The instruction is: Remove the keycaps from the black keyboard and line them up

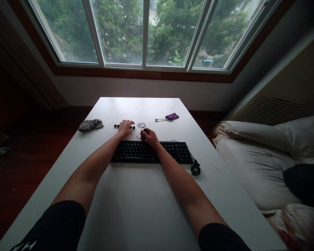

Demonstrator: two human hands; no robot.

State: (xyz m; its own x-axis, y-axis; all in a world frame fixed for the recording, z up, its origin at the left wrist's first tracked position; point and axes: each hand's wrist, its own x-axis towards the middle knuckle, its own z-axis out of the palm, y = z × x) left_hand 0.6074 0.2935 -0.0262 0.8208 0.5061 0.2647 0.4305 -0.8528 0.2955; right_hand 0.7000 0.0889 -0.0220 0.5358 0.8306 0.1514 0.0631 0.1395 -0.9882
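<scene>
A black keyboard (149, 152) lies across the white table. Just beyond its left half, my left hand (125, 128) reaches over a row of small black keycaps (116, 126). The fingers of that hand are spread and curve down, partly covering the row; whether a fingertip touches a keycap is hard to see. My right hand (150, 137) is closed above the keyboard's top edge. Pinched in it is a small dark piece with thin wires (149, 126), which looks like a wire keycap puller. Most of that piece is hidden by the fingers.
A thin ring-like item (141, 125) lies between and beyond my hands. A grey cloth (91, 125) is at the left edge, and a purple cloth (172, 116) with a thin stick (161, 120) lies further back. A coiled cable (195, 168) sits at the keyboard's right. A sofa (248, 164) stands right.
</scene>
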